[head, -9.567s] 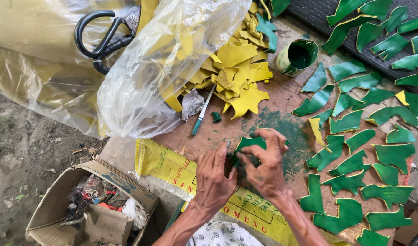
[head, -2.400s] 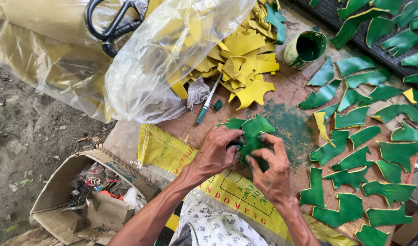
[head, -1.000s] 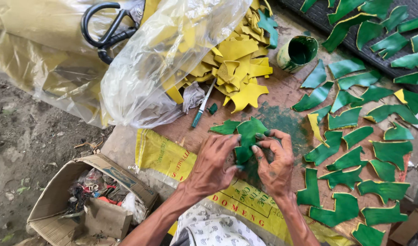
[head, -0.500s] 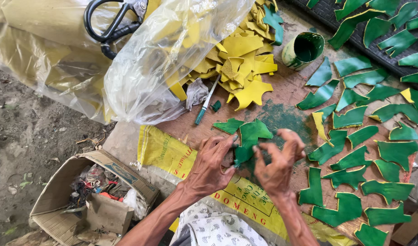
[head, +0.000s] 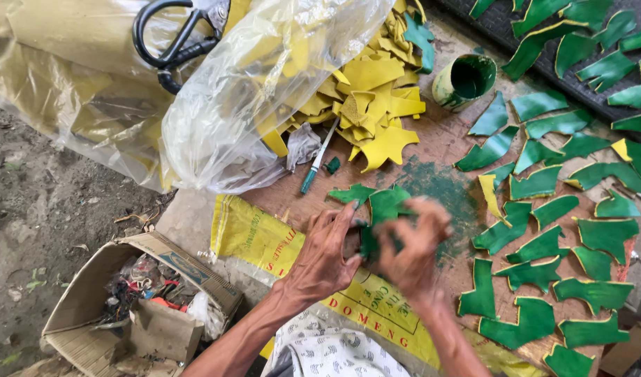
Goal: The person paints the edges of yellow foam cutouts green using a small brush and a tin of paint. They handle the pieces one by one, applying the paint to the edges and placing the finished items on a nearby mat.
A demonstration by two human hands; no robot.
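My left hand (head: 325, 260) and my right hand (head: 413, 253) are together over a green-painted leaf-shaped piece (head: 385, 207) on the brown board (head: 443, 143). Fingers of both hands press and pinch the piece's lower part. The right hand is blurred by motion. A smaller green piece (head: 352, 193) lies just left of it. Many green painted pieces (head: 544, 244) lie spread out to the right. A pile of unpainted yellow pieces (head: 369, 98) spills from a clear plastic bag (head: 264, 84) above.
A small cup of green paint (head: 466, 80) stands at the top. A green-tipped brush (head: 317, 164) lies by the yellow pile. Black-handled scissors (head: 177, 35) rest on the bag. A yellow sack (head: 264, 237) lies under my wrists. An open cardboard box (head: 135, 300) of scraps sits on the dirt ground at left.
My hands stay on the green piece. The right hand has shifted and rubs over it, now blurred. The piece has turned slightly under my fingers.
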